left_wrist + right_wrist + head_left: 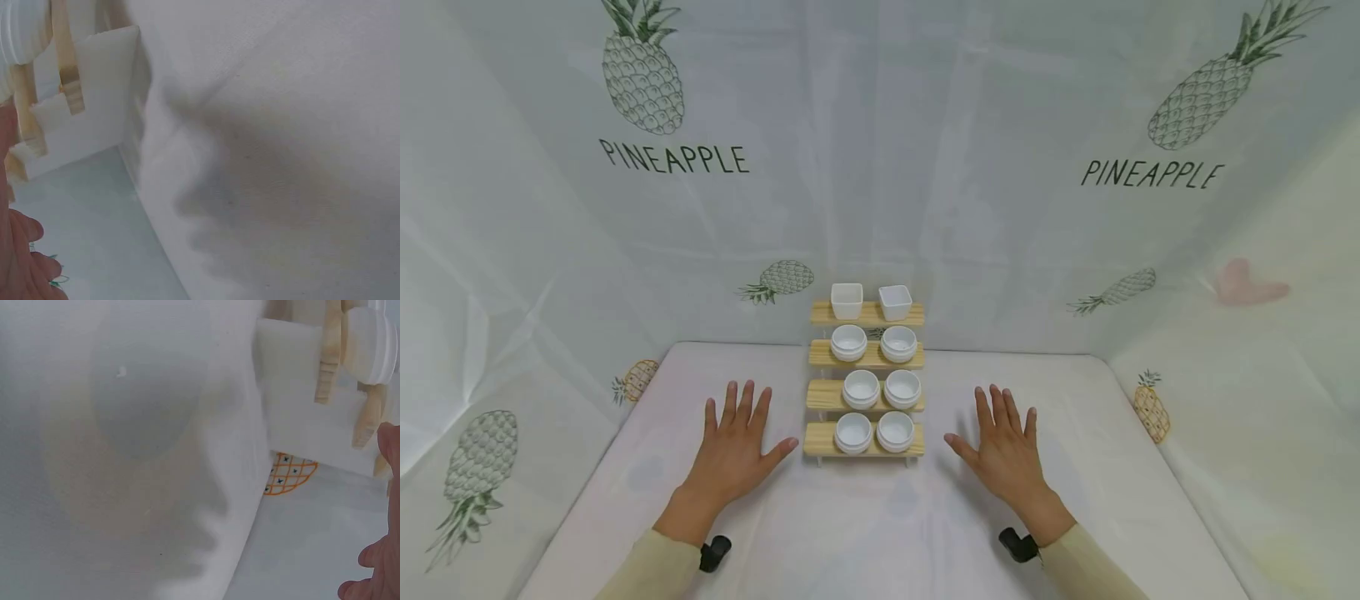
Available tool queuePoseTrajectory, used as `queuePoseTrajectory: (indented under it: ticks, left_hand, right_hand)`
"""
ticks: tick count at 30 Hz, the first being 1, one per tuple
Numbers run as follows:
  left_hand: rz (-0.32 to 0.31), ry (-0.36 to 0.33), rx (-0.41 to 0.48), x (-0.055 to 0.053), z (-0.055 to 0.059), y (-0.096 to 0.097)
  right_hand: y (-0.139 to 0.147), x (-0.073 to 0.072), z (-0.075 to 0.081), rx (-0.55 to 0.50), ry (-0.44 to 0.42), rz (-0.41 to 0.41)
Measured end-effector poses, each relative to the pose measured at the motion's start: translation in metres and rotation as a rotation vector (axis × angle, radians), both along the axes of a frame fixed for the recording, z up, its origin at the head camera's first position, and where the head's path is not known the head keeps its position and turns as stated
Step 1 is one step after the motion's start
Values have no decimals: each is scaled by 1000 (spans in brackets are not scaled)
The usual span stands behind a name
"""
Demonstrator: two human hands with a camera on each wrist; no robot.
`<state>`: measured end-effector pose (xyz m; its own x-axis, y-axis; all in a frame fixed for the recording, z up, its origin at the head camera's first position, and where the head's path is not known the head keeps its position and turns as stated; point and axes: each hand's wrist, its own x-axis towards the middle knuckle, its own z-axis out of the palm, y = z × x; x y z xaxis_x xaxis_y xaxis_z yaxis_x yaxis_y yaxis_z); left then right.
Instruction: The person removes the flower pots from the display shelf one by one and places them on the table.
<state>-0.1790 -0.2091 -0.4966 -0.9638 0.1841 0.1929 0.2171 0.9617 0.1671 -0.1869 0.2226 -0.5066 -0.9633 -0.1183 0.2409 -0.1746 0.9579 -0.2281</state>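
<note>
A stepped wooden rack stands mid-table in the head view, with four pale slats on white supports. Two square white cups, one of them the left square cup, sit on its top slat. Each lower slat carries two round white bowls, such as the front right bowl. To the rack's left, my left hand hovers palm down with fingers spread, holding nothing. My right hand mirrors it on the other side, fingers spread. Both wrist views show the rack's side and shadows of the fingers on the cloth.
A white cloth covers the table. Behind and beside it hangs a pale curtain printed with pineapples and lettering. A black wrist strap piece sits at the left wrist, and a similar black piece at the right.
</note>
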Motion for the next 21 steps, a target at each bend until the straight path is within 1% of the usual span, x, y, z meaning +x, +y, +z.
queuePoseTrajectory:
  ticks: [4, 11, 17, 21]
  left_hand:
    - [-8, 2, 1, -4, 5, 3]
    - [-36, -10, 11, -19, 10, 12]
    - [-62, -36, -15, -30, 13, 24]
    - [-90, -45, -25, -36, 13, 32]
  right_hand:
    - [-6, -3, 3, 1, 8, 18]
    - [-20, -4, 11, 7, 35, 47]
    - [-30, -1, 14, 0, 49, 75]
    - [-36, 3, 14, -4, 64, 95]
